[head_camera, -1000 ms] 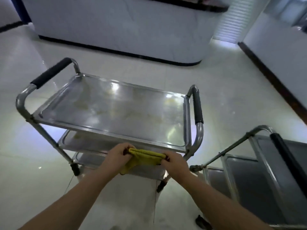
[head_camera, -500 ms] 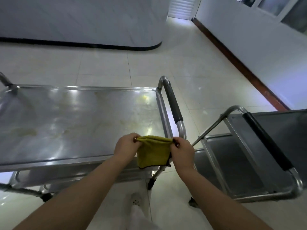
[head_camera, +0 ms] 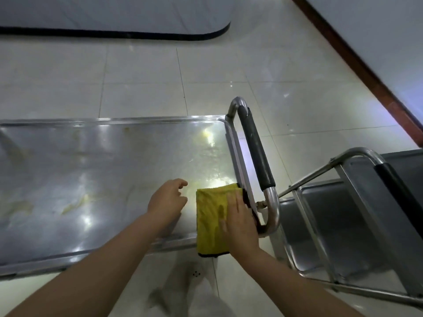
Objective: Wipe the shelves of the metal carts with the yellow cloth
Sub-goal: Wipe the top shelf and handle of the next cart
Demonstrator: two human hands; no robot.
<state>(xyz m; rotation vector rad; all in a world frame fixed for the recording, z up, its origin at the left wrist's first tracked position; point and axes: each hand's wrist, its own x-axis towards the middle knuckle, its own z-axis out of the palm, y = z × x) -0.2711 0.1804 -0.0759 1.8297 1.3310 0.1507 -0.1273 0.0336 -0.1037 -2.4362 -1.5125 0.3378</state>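
Observation:
The folded yellow cloth [head_camera: 211,219] lies on the near right corner of the first metal cart's top shelf [head_camera: 103,170], its lower end hanging over the front rim. My right hand [head_camera: 240,223] presses flat on the cloth's right side, fingers straight. My left hand [head_camera: 168,200] hovers just left of the cloth above the shelf, fingers loosely curled, holding nothing. The shelf shows yellowish smears on its left half. A second metal cart [head_camera: 357,216] stands at the right, close to the first.
The first cart's black-padded handle [head_camera: 256,154] rises right beside the cloth. The second cart's handle [head_camera: 398,191] is at the far right. A white counter with a black base [head_camera: 114,34] stands at the back, and a wall with a brown skirting [head_camera: 366,72] runs along the right.
The cloth, held stretched between both hands in the air before, now lies on the shelf. My left hand has let go; my right hand presses it down. The view has moved closer and right.

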